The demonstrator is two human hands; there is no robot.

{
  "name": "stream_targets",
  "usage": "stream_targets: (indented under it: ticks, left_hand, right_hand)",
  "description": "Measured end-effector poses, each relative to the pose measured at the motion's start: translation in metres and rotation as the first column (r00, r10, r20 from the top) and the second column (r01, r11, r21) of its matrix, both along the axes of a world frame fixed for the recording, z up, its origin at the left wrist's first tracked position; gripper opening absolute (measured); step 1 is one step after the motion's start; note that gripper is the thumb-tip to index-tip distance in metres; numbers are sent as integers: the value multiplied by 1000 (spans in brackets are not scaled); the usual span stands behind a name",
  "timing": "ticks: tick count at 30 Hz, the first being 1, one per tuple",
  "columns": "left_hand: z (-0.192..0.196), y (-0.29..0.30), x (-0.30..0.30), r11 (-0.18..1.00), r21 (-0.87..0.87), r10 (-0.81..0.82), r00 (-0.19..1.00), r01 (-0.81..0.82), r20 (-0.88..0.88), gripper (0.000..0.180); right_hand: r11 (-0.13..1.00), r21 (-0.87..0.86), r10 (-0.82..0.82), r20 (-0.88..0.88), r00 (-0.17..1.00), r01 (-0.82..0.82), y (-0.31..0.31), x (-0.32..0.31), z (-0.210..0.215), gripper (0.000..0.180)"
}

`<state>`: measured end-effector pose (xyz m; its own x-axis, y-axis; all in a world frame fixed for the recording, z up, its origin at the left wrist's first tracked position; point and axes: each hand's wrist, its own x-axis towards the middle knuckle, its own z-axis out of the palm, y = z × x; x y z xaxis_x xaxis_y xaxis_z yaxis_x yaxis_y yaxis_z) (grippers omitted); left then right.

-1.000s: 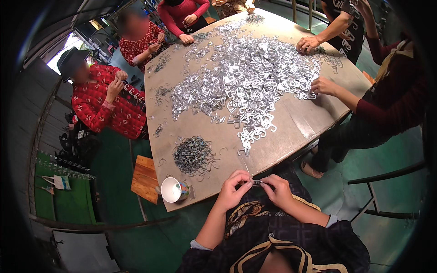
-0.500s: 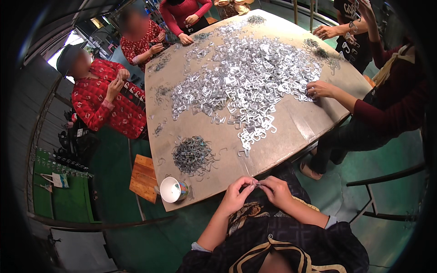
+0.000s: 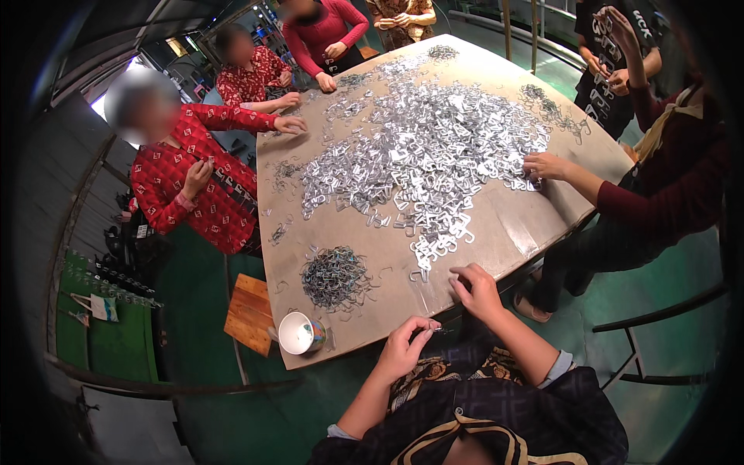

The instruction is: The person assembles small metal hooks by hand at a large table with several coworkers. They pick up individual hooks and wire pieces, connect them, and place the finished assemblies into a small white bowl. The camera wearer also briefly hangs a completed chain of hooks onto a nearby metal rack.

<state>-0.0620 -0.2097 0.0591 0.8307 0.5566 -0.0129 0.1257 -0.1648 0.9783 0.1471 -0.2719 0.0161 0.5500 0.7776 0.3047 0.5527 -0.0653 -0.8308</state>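
Just off the table's near edge, my left hand (image 3: 406, 346) is closed in a pinch on a small metal piece (image 3: 438, 328); its exact shape is too small to make out. Over that same edge reaches my right hand (image 3: 478, 292), thumb and fingers apart, with nothing visible in it. Closest to its fingertips is the near tip of a broad heap of shiny, flat silver hooks (image 3: 434, 163). A rounded pile of darker, thin wire hooks (image 3: 335, 277) lies to the left, beyond my left hand.
A white cup (image 3: 296, 333) stands at the near left corner of the tan table (image 3: 372, 314), a wooden stool (image 3: 249, 314) beside it. Several co-workers surround the table. One in red (image 3: 205, 186) reaches over the left edge; another's hand (image 3: 546, 166) touches the heap's right side.
My hands have separated: the right has moved forward toward the silver heap and opened, while the left stays pinched. The co-worker in red at left has stretched an arm over the table.
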Motion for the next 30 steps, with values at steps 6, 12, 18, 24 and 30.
stream_targets:
  ticks: [6,12,18,24,30]
  left_hand:
    - [-1,-3,1,996,89,-17,1000,18,-13,10]
    - [-3,-4,-2,992,123,0,1000,3,-31,10]
    - [-8,-6,-2,993,120,19,999,-15,-35,11]
    - [-11,-8,10,986,165,42,999,-40,-12,11]
    - [-16,-8,17,956,289,60,998,-50,-27,10]
  right_hand:
    - [980,-176,-62,196,979,97,66,34,-18,37]
    - [948,-299,-20,276,961,106,80,37,-9,27]
    - [970,-230,-7,298,954,79,50,23,-3,18]
    - [995,-93,28,-173,985,-45,-10,-4,19,19]
    - [992,15,119,-474,872,-128,-34,-37,26,18]
